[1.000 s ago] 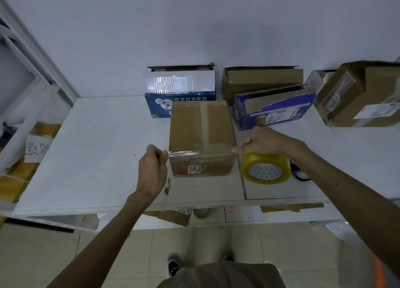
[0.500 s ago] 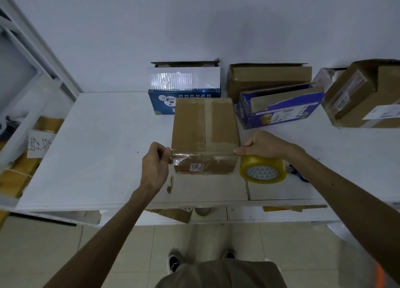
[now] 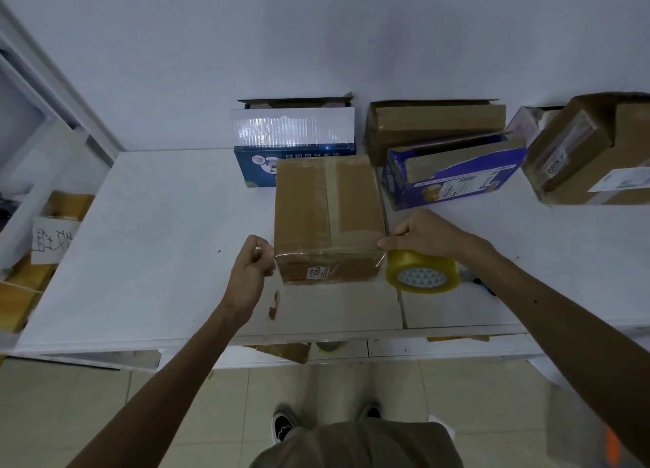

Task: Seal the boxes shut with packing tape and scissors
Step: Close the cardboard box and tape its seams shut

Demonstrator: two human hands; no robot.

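Tape (image 3: 327, 255) stretched along box (image 3: 327, 200) front edge, left hand (image 3: 250, 274) pinching end, right hand (image 3: 424, 233) gripping roll (image 3: 422, 272)

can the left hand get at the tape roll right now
Probably not: the left hand pinches the tape left of the box, while the roll sits past its right corner under the right hand.
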